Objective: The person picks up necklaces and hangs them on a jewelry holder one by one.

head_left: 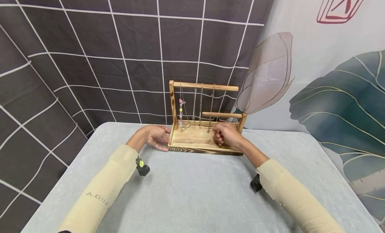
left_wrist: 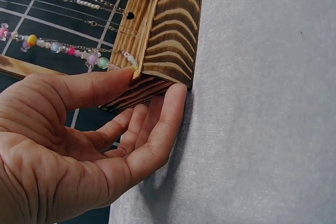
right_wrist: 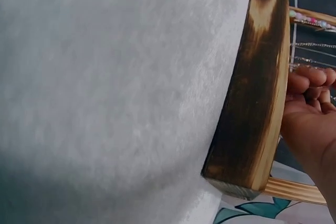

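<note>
A wooden jewelry stand point(head_left: 204, 150) with a tray base and two bars is on the table. My left hand point(head_left: 157, 136) grips its left end. In the left wrist view, the thumb lies at the rim and a finger touches the outer corner. My right hand point(head_left: 227, 134) is over the tray's right part, below the short lower bar point(head_left: 222, 115). Its curled fingers pinch a thin chain necklace point(head_left: 210, 139), mostly hidden by the hand. From the tall upper bar point(head_left: 207, 86) hang several chains and a colorful beaded strand point(head_left: 180, 114).
The stand is near the back edge of the grey cloth-covered table point(head_left: 192, 189). Behind it hangs a dark curtain point(head_left: 135, 42) with white grid lines. A light, leaf-printed cloth point(head_left: 270, 102) hangs at right.
</note>
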Action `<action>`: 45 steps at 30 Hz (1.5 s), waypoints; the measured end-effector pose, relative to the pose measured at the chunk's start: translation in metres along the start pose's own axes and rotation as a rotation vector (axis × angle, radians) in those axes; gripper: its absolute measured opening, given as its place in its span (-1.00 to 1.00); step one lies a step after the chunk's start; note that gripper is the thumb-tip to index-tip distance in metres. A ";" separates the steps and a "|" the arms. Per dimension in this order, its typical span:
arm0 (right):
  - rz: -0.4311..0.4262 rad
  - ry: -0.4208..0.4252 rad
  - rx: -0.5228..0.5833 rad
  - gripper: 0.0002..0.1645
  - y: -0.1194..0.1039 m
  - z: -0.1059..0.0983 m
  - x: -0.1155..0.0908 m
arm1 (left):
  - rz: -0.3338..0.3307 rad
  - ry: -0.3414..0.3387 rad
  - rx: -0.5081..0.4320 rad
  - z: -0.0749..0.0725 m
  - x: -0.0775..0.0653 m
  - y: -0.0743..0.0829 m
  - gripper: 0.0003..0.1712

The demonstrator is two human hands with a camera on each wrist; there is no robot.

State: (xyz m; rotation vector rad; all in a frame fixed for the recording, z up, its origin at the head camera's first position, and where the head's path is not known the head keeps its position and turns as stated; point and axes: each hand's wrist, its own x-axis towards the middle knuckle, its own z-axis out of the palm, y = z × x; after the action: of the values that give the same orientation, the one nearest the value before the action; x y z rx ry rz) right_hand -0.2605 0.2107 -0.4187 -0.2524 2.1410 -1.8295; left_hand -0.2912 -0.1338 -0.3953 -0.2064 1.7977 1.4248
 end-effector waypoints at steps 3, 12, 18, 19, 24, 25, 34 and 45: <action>-0.042 0.029 -0.208 -0.84 0.000 0.000 -0.003 | 0.000 0.001 -0.002 0.001 0.000 0.000 -0.24; -0.258 0.143 -0.662 -0.81 -0.003 0.007 -0.010 | 0.003 0.000 0.004 0.001 -0.002 0.000 -0.26; -0.227 0.172 -0.590 -0.73 -0.008 0.012 -0.010 | 0.012 -0.005 0.004 0.001 -0.003 0.000 -0.27; -0.215 0.168 -0.559 -0.72 -0.009 0.012 -0.010 | 0.012 -0.004 0.002 0.001 -0.003 0.000 -0.26; -0.137 0.098 -0.304 -0.61 -0.015 0.009 -0.009 | 0.011 0.002 -0.001 0.002 -0.004 0.000 -0.25; -0.116 0.073 -0.235 -0.61 -0.016 0.009 -0.009 | 0.011 0.002 -0.001 0.002 -0.004 0.000 -0.24; -0.042 -0.044 0.178 -0.57 -0.024 0.000 -0.012 | 0.026 -0.020 0.008 -0.001 -0.002 -0.001 -0.24; -0.148 -0.132 0.156 -0.33 -0.052 -0.008 -0.021 | 0.038 -0.022 0.021 0.000 -0.001 -0.001 -0.23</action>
State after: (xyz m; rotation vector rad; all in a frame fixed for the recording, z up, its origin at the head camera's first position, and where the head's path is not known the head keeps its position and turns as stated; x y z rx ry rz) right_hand -0.2478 0.2166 -0.3640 -0.4920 1.9253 -1.9895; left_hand -0.2894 -0.1344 -0.3954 -0.1459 1.8065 1.4289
